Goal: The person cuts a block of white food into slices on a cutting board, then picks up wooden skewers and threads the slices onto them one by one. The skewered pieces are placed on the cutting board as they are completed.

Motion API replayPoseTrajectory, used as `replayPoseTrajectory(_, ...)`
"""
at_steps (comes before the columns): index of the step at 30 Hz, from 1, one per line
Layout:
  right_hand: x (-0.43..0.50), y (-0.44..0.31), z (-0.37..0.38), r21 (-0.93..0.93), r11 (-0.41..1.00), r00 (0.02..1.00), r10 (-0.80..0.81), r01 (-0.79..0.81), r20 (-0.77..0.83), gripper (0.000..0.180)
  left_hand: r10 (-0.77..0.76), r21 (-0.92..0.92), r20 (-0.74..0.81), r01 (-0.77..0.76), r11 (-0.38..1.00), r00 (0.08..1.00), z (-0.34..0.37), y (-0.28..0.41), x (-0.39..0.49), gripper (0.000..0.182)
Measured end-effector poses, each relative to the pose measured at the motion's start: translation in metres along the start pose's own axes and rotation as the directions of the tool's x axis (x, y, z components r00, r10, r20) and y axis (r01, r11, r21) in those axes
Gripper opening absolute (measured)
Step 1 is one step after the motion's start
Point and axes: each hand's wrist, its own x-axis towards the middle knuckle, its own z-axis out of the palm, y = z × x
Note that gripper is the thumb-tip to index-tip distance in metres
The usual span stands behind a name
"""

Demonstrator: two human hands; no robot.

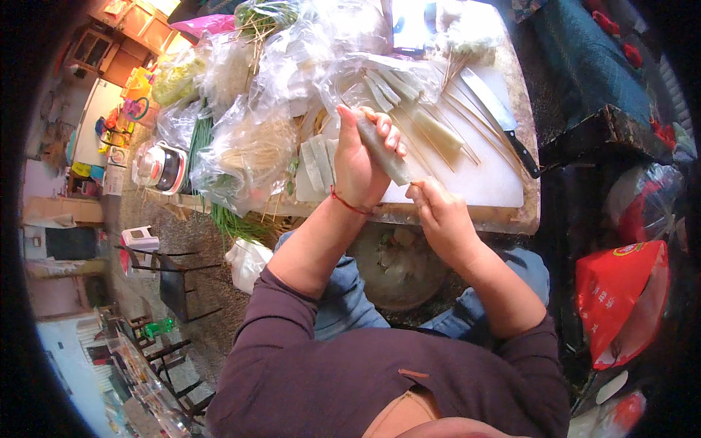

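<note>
Raised over the table's front edge, my left hand (pixel 358 164) is wrapped around a pale grey-green strip of jelly-like food (pixel 380 150). My right hand (pixel 441 211) pinches at the strip's lower end; a thin stick seems to run in there, mostly hidden by the fingers. Under both hands lies a white cutting board (pixel 482 189). A similar piece on a bamboo skewer (pixel 438 130) rests on it, beside several loose skewers (pixel 482 128). Flat uncut-looking slabs (pixel 316 164) lie left of my left hand. More finished strips (pixel 391 90) sit partly under clear plastic.
A kitchen knife (pixel 501 120) lies at the board's right, handle over the edge. Plastic bags of noodle-like strands (pixel 257 148), green chives (pixel 235 222) and a lidded jar (pixel 161 168) crowd the left. Between my knees stands a round basin (pixel 405 274); a red bag (pixel 619 301) is at right.
</note>
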Motion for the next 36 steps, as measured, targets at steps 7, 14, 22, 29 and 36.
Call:
replayPoseTrajectory(7, 0.004, 0.032, -0.028, -0.069, 0.989, 0.991, 0.131, -0.132, -0.02, 0.012, -0.003, 0.239, -0.188, 0.049, 0.97, 0.982, -0.03, 0.028, 0.02, 0.089)
replayPoseTrajectory(14, 0.045, 0.059, -0.003, -0.24, 0.966, 0.99, 0.069, -0.098, -0.126, 0.017, 0.04, 0.42, -0.23, 0.062, 0.905, 0.972, -0.04, 0.044, 0.02, 0.09)
replayPoseTrajectory(22, 0.113, 0.068, 0.045, -0.299, 0.95, 0.992, 0.063, -0.094, -0.11, 0.02, 0.103, 0.49, -0.178, -0.003, 0.872, 0.979, -0.061, 0.048, 0.025, 0.084)
replayPoseTrajectory(29, 0.077, 0.067, 0.006, -0.448, 0.884, 0.976, 0.042, -0.136, -0.213, 0.013, 0.033, 0.436, -0.24, 0.077, 0.897, 0.97, -0.065, 0.059, 0.018, 0.055)
replayPoseTrajectory(36, 0.05, 0.123, -0.07, -0.474, 0.838, 0.924, 0.089, -0.271, -0.372, 0.014, 0.018, 0.51, -0.172, 0.074, 0.857, 0.985, -0.061, 0.055, 0.012, 0.039)
